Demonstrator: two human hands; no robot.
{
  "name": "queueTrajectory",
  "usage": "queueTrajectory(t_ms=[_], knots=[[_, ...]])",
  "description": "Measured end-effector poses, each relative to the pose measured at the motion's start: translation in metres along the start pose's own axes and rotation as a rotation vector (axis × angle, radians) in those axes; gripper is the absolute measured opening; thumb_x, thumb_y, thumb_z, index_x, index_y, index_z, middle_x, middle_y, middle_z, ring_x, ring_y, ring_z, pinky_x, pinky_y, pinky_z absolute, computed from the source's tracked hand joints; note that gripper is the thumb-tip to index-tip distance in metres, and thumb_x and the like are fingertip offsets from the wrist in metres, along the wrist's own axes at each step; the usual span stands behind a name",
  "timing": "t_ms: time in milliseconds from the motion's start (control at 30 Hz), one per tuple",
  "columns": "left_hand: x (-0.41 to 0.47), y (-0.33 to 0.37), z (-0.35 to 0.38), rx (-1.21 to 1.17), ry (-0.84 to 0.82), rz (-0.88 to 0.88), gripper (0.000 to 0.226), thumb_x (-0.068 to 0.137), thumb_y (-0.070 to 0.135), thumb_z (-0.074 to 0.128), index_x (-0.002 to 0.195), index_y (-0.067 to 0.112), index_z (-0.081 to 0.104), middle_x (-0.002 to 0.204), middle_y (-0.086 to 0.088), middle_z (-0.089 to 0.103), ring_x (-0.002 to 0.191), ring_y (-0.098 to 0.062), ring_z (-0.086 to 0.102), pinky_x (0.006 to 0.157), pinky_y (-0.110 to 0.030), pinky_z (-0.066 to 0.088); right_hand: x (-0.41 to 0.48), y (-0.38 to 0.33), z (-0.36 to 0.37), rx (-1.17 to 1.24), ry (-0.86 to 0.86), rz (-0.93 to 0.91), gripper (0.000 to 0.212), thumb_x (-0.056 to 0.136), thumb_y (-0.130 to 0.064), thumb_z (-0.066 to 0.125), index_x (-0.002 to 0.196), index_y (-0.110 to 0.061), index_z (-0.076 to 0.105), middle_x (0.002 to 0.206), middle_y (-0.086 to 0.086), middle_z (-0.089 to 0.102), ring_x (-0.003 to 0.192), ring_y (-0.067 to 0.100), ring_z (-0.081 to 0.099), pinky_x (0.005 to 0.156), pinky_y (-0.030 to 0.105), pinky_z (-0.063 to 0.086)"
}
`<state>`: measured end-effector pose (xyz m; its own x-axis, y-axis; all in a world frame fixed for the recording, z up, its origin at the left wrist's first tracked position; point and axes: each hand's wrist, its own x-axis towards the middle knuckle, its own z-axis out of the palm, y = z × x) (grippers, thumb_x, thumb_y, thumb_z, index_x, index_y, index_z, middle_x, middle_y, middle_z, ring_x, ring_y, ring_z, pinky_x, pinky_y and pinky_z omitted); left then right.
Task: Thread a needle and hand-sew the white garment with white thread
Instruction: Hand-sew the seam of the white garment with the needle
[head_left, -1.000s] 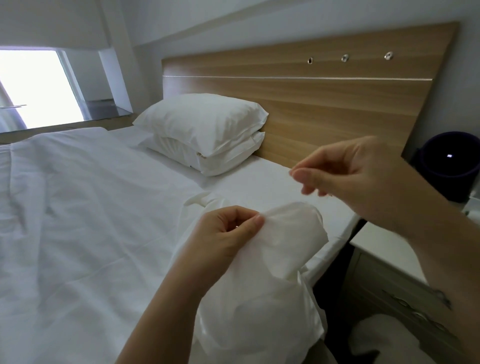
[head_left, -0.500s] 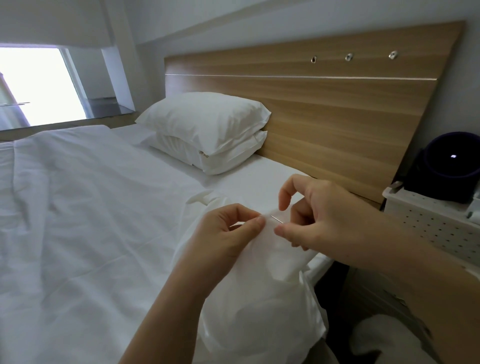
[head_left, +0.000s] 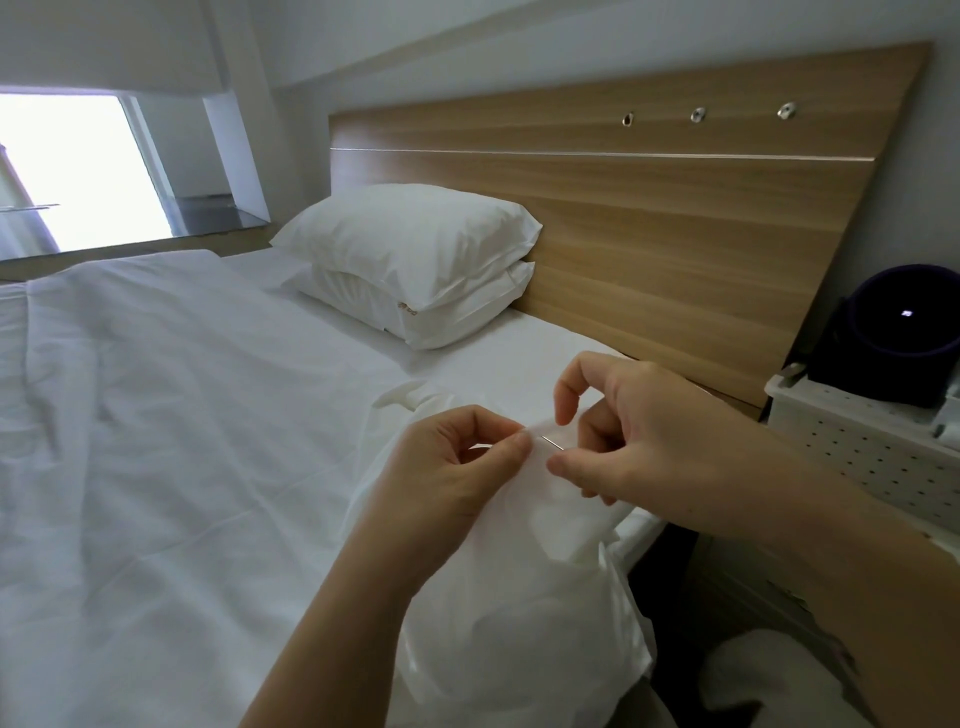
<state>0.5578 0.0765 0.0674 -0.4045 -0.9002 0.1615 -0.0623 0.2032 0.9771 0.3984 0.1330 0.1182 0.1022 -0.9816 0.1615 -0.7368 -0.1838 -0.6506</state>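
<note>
Right hand (head_left: 649, 441) down, needle (head_left: 552, 442) at garment (head_left: 519, 623)

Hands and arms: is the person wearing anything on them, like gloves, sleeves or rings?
No. The left hand and right hand are bare: no gloves, rings or watch show. The left arm and right arm carry no sleeve in view.

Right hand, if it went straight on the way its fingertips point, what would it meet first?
Likely the white garment: the right hand holds the needle aimed leftward at the fold pinched by the left hand, whose fingertips sit just behind it. Depth is unclear from this one view.
</note>
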Motion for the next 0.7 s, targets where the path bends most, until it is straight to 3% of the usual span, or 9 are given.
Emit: queueTrajectory(t_ms=[233, 433, 567, 700], knots=[[-0.003, 0.002, 0.003, 0.079, 0.041, 0.047, 0.008, 0.086, 0.023, 0.068, 0.081, 0.019, 0.072, 0.076, 0.001, 0.075, 0.074, -0.017, 0.072, 0.077, -0.040, 0.059, 0.002, 0.001, 0.001, -0.010, 0.024, 0.002, 0.022, 0.085, -0.018, 0.067, 0.088, -0.027, 0.047, 0.054, -0.007, 0.063, 0.054, 0.005, 0.062, 0.064, 0.027, 0.054], [-0.005, 0.001, 0.007, 0.211, 0.124, 0.185, 0.006, 0.084, 0.024, 0.068, 0.078, 0.024, 0.071, 0.078, 0.006, 0.072, 0.073, -0.007, 0.069, 0.065, -0.017, 0.051, 0.005, 0.001, 0.001, 0.003, 0.043, 0.004, 0.020, 0.086, -0.019, 0.067, 0.089, -0.026, 0.048, 0.056, -0.003, 0.064, 0.055, 0.008, 0.063, 0.061, 0.026, 0.054], [-0.004, -0.002, 0.009, 0.300, 0.176, 0.261, 0.007, 0.081, 0.026, 0.065, 0.080, 0.028, 0.071, 0.086, 0.012, 0.064, 0.082, -0.006, 0.064, 0.071, -0.015, 0.052, 0.010, 0.002, 0.004, 0.034, 0.076, 0.009, 0.018, 0.086, -0.019, 0.067, 0.091, -0.024, 0.050, 0.060, 0.000, 0.066, 0.055, 0.008, 0.063, 0.062, 0.025, 0.052], [-0.002, -0.004, 0.006, 0.299, 0.204, 0.230, 0.014, 0.086, 0.025, 0.067, 0.077, 0.036, 0.068, 0.080, 0.012, 0.069, 0.075, -0.004, 0.065, 0.063, -0.010, 0.048, 0.007, 0.003, -0.001, 0.142, -0.021, 0.029, 0.014, 0.085, -0.026, 0.067, 0.092, -0.024, 0.055, 0.068, -0.003, 0.071, 0.059, 0.000, 0.062, 0.063, 0.019, 0.049]])
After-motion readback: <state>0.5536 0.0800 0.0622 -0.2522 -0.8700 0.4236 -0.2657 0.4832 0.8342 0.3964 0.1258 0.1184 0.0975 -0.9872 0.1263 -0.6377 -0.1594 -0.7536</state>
